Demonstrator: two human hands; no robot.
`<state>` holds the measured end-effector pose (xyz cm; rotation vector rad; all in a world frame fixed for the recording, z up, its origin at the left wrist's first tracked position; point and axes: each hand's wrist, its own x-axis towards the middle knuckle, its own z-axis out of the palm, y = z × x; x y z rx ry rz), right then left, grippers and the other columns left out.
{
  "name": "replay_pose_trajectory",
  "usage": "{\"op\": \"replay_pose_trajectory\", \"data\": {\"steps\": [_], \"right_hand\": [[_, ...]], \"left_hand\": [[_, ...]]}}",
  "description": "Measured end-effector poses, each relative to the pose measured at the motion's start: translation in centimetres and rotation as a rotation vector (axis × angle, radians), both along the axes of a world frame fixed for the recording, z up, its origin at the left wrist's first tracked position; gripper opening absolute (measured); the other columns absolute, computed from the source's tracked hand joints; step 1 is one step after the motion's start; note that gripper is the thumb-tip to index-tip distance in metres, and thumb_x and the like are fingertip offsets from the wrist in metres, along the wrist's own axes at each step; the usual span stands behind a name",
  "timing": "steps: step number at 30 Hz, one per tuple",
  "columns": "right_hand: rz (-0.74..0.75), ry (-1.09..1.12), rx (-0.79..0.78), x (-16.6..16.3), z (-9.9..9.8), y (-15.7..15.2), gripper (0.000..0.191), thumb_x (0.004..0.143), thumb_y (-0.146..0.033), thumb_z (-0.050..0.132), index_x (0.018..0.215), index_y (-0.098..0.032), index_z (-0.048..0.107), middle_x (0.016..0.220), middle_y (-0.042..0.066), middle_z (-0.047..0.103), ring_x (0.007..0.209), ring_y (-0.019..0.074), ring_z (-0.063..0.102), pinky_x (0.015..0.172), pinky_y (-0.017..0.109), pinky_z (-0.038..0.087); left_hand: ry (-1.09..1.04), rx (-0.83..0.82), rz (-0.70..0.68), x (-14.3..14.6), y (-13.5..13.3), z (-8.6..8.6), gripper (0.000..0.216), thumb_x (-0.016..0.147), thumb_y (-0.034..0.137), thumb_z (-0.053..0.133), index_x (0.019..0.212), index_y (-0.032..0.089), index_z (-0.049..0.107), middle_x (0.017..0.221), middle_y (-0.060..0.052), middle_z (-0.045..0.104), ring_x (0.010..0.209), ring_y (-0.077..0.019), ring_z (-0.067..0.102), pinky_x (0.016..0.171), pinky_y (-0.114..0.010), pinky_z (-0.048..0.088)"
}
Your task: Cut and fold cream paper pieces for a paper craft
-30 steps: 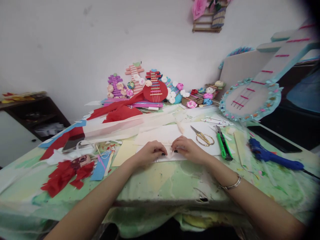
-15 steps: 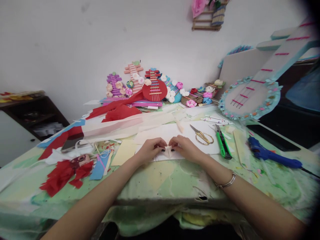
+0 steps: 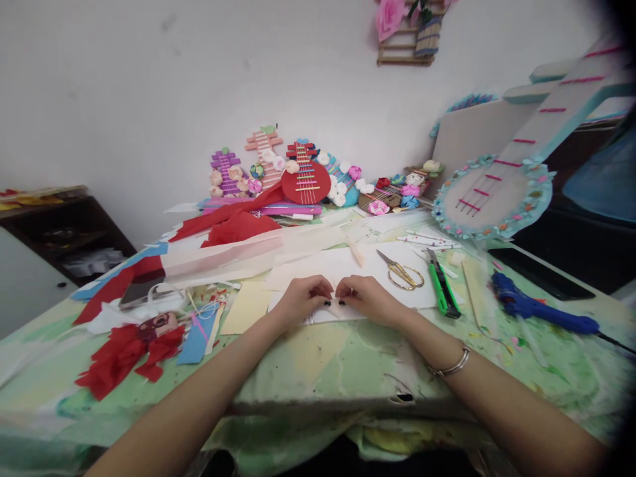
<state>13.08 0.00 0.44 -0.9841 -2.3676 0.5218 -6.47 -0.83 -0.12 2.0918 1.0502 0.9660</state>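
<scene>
Between my hands is a small pale piece of crepe-like paper (image 3: pixel 336 309), mostly hidden by the fingers. My left hand (image 3: pixel 305 297) pinches its left side between thumb and fingertips. On the other side my right hand (image 3: pixel 366 298), with a silver bangle on the wrist, pinches it in the same way. Both hands are low over a white sheet (image 3: pixel 325 263) near the table's front. Beyond them lies a narrow pale strip of paper (image 3: pixel 356 253). Gold-handled scissors (image 3: pixel 401 271) rest to the right of my right hand.
A green utility knife (image 3: pixel 442 288) and a blue glue gun (image 3: pixel 539 305) lie at the right. Red paper scraps (image 3: pixel 116 354) and a yellow card (image 3: pixel 244 308) are at the left. Paper lutes, one red (image 3: pixel 305 179), stand against the wall; a large pale one (image 3: pixel 491 199) stands right.
The fingers have shifted slightly on the small paper, and less of it shows between them. The view has tilted a little; the things on the table stay put.
</scene>
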Motion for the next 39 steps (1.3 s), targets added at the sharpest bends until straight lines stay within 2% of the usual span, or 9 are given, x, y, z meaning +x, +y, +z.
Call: {"op": "replay_pose_trajectory", "data": {"steps": [5, 9, 20, 26, 39], "right_hand": [[-0.054, -0.002, 0.035, 0.1, -0.1, 0.2, 0.015, 0.075, -0.008, 0.053, 0.082, -0.017, 0.064, 0.077, 0.003, 0.061, 0.071, 0.0133, 0.055, 0.068, 0.025, 0.041], [-0.061, 0.022, 0.005, 0.2, -0.5, 0.5, 0.015, 0.075, -0.008, 0.053, 0.082, -0.017, 0.063, 0.075, 0.002, 0.06, 0.065, 0.0115, 0.054, 0.064, 0.023, 0.041], [-0.024, 0.048, -0.048, 0.2, -0.5, 0.5, 0.014, 0.073, -0.01, 0.053, 0.08, -0.017, 0.063, 0.07, 0.001, 0.063, 0.061, 0.011, 0.054, 0.06, 0.021, 0.039], [-0.015, 0.038, -0.042, 0.2, -0.6, 0.4, 0.014, 0.073, -0.011, 0.052, 0.08, -0.016, 0.063, 0.068, 0.0, 0.062, 0.061, 0.011, 0.053, 0.057, 0.02, 0.038], [-0.024, 0.04, -0.041, 0.2, -0.6, 0.3, 0.013, 0.072, -0.011, 0.053, 0.079, -0.016, 0.063, 0.067, 0.0, 0.061, 0.06, 0.0105, 0.053, 0.057, 0.02, 0.037]], "left_hand": [[-0.022, -0.078, -0.053, 0.1, 0.7, 0.5, 0.023, 0.063, 0.001, 0.054, 0.079, 0.016, 0.06, 0.072, 0.0, 0.065, 0.069, -0.0122, 0.061, 0.065, -0.023, 0.047], [0.04, -0.102, -0.067, 0.1, 1.2, 1.1, 0.017, 0.063, 0.001, 0.054, 0.073, 0.014, 0.061, 0.069, 0.001, 0.063, 0.067, -0.0121, 0.059, 0.064, -0.023, 0.045], [0.203, 0.16, -0.047, 0.2, 1.1, 1.0, 0.018, 0.064, 0.0, 0.055, 0.069, 0.015, 0.064, 0.062, 0.004, 0.061, 0.059, -0.0084, 0.051, 0.059, -0.018, 0.039], [0.207, 0.143, -0.094, 0.1, 1.5, 1.0, 0.02, 0.063, -0.001, 0.053, 0.068, 0.015, 0.064, 0.064, 0.004, 0.062, 0.059, -0.0083, 0.053, 0.059, -0.018, 0.039], [0.245, 0.178, -0.099, 0.4, 1.4, 1.1, 0.02, 0.065, 0.0, 0.051, 0.068, 0.015, 0.064, 0.063, 0.003, 0.062, 0.059, -0.0089, 0.052, 0.06, -0.018, 0.039]]}}
